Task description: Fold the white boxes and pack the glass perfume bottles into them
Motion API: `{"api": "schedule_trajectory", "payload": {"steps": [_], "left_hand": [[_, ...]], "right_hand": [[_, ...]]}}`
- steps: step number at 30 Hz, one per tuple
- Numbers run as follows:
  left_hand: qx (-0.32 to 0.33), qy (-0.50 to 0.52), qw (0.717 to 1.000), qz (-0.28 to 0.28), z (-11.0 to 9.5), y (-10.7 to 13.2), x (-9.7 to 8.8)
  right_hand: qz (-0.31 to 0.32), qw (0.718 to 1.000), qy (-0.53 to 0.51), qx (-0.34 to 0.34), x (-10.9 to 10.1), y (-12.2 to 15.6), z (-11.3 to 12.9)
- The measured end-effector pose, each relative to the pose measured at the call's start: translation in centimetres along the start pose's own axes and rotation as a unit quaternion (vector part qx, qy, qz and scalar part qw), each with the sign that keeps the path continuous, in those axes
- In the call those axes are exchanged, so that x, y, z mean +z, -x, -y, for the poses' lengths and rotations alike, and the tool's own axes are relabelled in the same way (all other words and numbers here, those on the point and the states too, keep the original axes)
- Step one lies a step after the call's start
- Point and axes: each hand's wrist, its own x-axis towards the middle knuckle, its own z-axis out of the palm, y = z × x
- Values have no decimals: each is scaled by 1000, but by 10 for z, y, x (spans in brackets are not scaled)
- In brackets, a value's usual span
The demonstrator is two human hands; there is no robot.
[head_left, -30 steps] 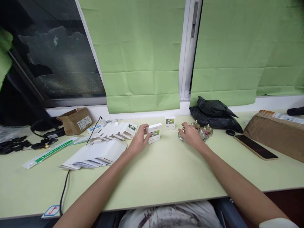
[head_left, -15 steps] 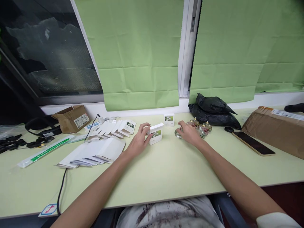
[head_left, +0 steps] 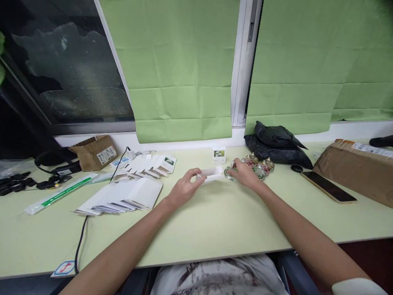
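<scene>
White box [head_left: 211,175] lies tipped on its side on the tabletop [head_left: 215,221], left hand [head_left: 183,189] pinching its near end; beside it, right hand [head_left: 245,174] fingers curl over a glass ornament [head_left: 229,173].

No label or print here is sharp enough to read.

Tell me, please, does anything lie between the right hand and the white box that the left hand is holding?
Nothing visible does. The left hand grips the white box at its near end, and the right hand rests on the glass ornaments just beside the box's far end. Only bare table shows between them.
</scene>
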Motion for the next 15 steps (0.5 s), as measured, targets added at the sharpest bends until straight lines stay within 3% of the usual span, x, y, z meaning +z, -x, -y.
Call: {"api": "schedule_trajectory", "payload": {"steps": [6,12,15], "left_hand": [[-2,38,999,11,-6,-1,0],[-2,88,996,4,-10,-7,-6],[-34,90,995,6,-10,-7,-8]], "right_hand": [[-30,999,-17,10,-2,1,8],[-209,965,-159,-18,-14,17,26],[-261,941,-211,-49,-15,31,39]]}}
